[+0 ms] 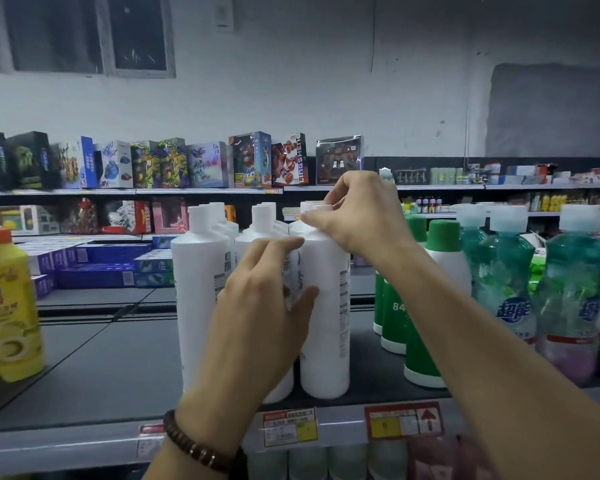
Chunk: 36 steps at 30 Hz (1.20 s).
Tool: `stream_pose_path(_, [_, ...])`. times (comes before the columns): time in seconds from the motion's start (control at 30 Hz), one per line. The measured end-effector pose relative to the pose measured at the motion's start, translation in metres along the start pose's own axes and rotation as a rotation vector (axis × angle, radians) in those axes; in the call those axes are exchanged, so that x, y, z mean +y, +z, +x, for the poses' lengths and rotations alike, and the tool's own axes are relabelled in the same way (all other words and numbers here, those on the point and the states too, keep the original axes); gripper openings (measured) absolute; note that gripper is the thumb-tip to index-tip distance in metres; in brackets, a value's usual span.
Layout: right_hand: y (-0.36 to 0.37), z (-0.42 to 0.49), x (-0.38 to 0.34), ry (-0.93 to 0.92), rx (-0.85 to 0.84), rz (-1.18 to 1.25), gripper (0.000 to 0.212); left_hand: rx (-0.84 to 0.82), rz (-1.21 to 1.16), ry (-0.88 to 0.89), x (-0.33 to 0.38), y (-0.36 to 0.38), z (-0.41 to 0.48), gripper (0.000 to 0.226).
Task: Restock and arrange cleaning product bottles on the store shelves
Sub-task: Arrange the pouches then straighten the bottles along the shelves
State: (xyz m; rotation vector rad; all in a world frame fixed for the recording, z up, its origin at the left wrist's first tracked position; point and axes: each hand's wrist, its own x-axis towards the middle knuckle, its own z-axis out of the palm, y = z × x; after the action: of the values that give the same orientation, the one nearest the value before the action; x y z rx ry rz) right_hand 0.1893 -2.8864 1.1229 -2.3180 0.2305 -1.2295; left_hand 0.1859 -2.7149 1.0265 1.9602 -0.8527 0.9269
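Both our hands are on the white bottles at the centre of the frame — our left hand (pixel 257 306), a beaded bracelet (pixel 201 448) at its wrist, wraps loosely around the body of a white bottle (pixel 281 386) mostly hidden behind it. Our right hand (pixel 357 216) pinches the cap of the neighbouring front bottle (pixel 326 323), which stands upright near the shelf edge (pixel 84 441) above the price tags (pixel 290 427). Green-capped bottles (pixel 440 271) stand right of centre, a yellow bottle (pixel 4 306) at far left.

Left hand (pixel 260 306) cupped; right hand (pixel 357 216) pinching higher.
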Motion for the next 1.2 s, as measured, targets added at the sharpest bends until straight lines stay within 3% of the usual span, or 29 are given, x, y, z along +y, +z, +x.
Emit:
stream_pose_path(0.37, [-0.017, 0.015, 0.012, -0.121, -0.245, 0.165, 0.01, -0.107, 0.175, 0.114, -0.018, -0.007, 0.012, 0.084])
stream_pose_path(0.57, [-0.019, 0.019, 0.012, -0.204, -0.298, 0.147, 0.011, -0.088, 0.28, 0.199, -0.016, -0.001, 0.012, 0.088])
stream_pose_path(0.7, [-0.022, 0.022, 0.01, -0.205, -0.32, 0.088, 0.019, -0.064, 0.292, 0.19, -0.015, 0.008, 0.016, 0.092])
stream_pose_path(1.2, [-0.021, 0.024, 0.013, -0.259, -0.344, 0.053, 0.019, -0.041, 0.322, 0.181, -0.011, 0.015, 0.014, 0.089])
